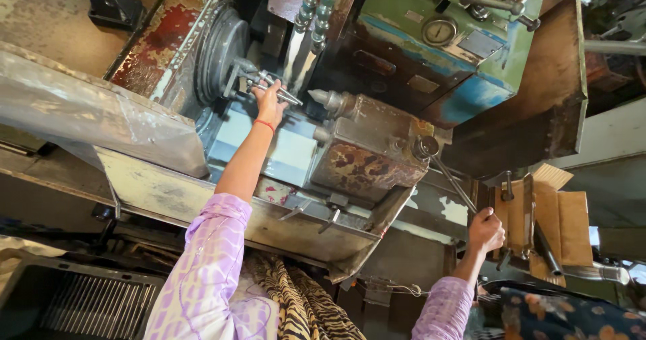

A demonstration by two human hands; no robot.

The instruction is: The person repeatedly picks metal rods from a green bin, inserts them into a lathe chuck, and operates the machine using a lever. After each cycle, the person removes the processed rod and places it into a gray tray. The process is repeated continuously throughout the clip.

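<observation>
Hands apart: left grips chuck-held rod, right clamps slanted lever.

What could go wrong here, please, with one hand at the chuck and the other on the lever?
1. The left hand is on the metal rod right at the chuck; if the chuck turned, fingers might get caught.
2. The loose purple sleeve and the striped scarf hang close to the machine and could snag.
3. The right hand grips the long lever; an accidental pull might move the tailstock toward the left hand.
</observation>
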